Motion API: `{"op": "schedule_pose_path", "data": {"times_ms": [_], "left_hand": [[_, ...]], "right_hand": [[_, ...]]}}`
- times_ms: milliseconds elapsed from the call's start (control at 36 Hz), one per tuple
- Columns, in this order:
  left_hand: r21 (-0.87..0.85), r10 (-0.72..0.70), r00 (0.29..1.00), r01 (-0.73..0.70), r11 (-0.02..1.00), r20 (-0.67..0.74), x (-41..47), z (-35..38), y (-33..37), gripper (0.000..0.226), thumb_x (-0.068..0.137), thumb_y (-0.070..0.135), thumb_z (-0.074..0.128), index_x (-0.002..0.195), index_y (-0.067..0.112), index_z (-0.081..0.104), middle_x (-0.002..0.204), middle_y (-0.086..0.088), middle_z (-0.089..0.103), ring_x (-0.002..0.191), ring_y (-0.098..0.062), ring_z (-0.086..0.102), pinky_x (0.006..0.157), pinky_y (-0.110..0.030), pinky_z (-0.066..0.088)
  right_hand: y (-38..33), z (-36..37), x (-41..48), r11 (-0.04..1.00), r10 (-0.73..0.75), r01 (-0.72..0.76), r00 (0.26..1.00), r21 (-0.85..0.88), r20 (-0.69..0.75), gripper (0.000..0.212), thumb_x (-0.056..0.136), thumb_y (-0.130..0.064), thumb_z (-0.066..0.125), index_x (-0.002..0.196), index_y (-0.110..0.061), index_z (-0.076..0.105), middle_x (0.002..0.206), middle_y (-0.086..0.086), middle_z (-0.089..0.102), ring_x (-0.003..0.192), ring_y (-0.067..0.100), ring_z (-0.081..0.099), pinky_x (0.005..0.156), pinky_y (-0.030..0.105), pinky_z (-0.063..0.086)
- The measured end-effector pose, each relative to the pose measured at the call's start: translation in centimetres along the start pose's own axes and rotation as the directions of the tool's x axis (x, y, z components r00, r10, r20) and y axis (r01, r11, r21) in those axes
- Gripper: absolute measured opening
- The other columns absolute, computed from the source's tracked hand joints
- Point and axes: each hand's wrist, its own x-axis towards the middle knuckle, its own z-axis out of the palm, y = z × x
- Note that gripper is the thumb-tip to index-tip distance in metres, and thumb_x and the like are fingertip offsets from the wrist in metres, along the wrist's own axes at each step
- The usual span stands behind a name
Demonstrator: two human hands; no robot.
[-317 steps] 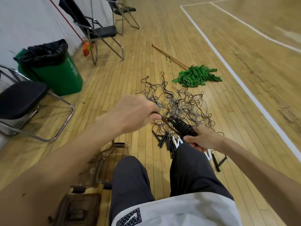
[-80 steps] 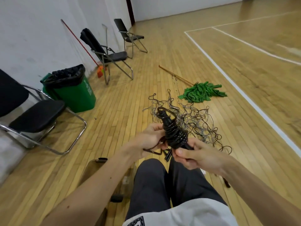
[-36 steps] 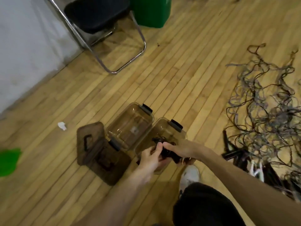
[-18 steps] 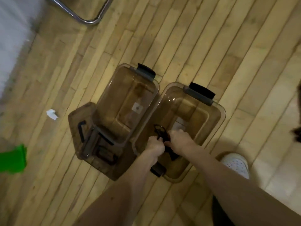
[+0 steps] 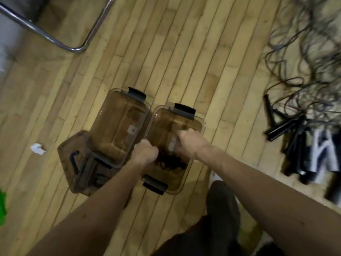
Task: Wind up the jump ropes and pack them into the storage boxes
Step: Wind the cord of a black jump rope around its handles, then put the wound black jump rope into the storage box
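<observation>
Two clear brown storage boxes stand side by side on the wood floor, the left box (image 5: 103, 115) and the right box (image 5: 200, 123). A wound black jump rope (image 5: 170, 161) lies low inside the right box. My left hand (image 5: 145, 152) is closed at the rope's left end. My right hand (image 5: 188, 142) hangs over the box's middle, a little apart from the bundle, with its fingers curled down out of sight. A tangle of loose jump ropes (image 5: 304, 58) with black handles (image 5: 284, 128) lies on the floor to the right.
Two brown lids (image 5: 77, 163) are stacked against the left box's near end. A chrome chair leg (image 5: 55, 40) curves across the upper left. A white paper scrap (image 5: 37, 148) and something green (image 5: 2, 206) lie at left. My dark trouser leg (image 5: 221, 209) is below the boxes.
The wound rope has gone from in front of me down into the right box. My hands, together on it half a second ago, have spread apart. The view has swung to show the rope pile.
</observation>
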Motion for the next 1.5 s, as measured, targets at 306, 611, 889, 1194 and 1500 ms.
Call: {"op": "schedule_pose_path", "data": {"times_ms": [306, 611, 889, 1194, 1500], "left_hand": [[-0.159, 0.645, 0.748, -0.664, 0.731, -0.157, -17.5, 1.6, 17.5, 0.013, 0.098, 0.023, 0.058, 0.090, 0.018, 0.067, 0.079, -0.003, 0.073, 0.073, -0.019, 0.072, 0.073, -0.039, 0.060], [0.269, 0.673, 0.726, -0.682, 0.680, 0.140, -13.2, 16.5, 26.5, 0.014, 0.092, 0.024, 0.067, 0.106, 0.023, 0.063, 0.104, 0.001, 0.069, 0.091, -0.017, 0.063, 0.076, -0.031, 0.052], [0.359, 0.604, 0.781, -0.616, 0.701, 0.159, -1.4, 27.7, 28.3, 0.025, 0.092, 0.023, 0.067, 0.115, 0.018, 0.060, 0.109, -0.005, 0.064, 0.095, -0.024, 0.063, 0.080, -0.041, 0.057], [0.431, 0.626, 0.764, -0.622, 0.653, 0.154, 2.2, 30.8, 27.1, 0.040, 0.090, 0.006, 0.061, 0.123, 0.016, 0.041, 0.104, -0.009, 0.061, 0.090, -0.025, 0.060, 0.077, -0.042, 0.054], [0.223, 0.691, 0.687, -0.726, 0.650, 0.224, -3.2, 25.6, 26.6, 0.028, 0.096, 0.014, 0.059, 0.124, 0.016, 0.057, 0.104, -0.003, 0.067, 0.088, -0.018, 0.064, 0.062, -0.022, 0.047]], "right_hand": [[10.3, -14.7, -18.3, 0.975, 0.214, -0.202, 0.964, 0.088, -0.157, 0.022, 0.099, -0.033, 0.062, 0.108, -0.014, 0.067, 0.092, 0.002, 0.071, 0.076, 0.017, 0.067, 0.072, 0.034, 0.057], [25.4, -7.6, -19.6, 0.248, 0.532, -0.140, 0.846, 0.959, -0.014, 0.019, 0.102, 0.008, 0.038, 0.104, 0.018, 0.054, 0.071, 0.016, 0.057, 0.051, 0.020, 0.056, 0.046, 0.022, 0.050], [30.4, -3.2, -7.9, 0.253, 0.593, -0.131, 0.804, 0.958, -0.047, 0.025, 0.110, -0.020, 0.038, 0.108, -0.010, 0.062, 0.084, -0.003, 0.060, 0.078, 0.010, 0.058, 0.060, 0.015, 0.047], [32.8, -0.8, -3.8, 0.129, 0.649, -0.173, 0.760, 0.976, 0.049, 0.030, 0.102, -0.017, 0.052, 0.128, -0.002, 0.052, 0.092, 0.003, 0.063, 0.075, 0.010, 0.057, 0.047, 0.016, 0.042], [28.8, -4.9, -8.7, 0.084, 0.616, -0.024, 0.787, 0.996, -0.033, 0.034, 0.098, -0.042, 0.062, 0.122, -0.018, 0.055, 0.099, -0.001, 0.070, 0.088, 0.010, 0.065, 0.068, 0.028, 0.052]]}}
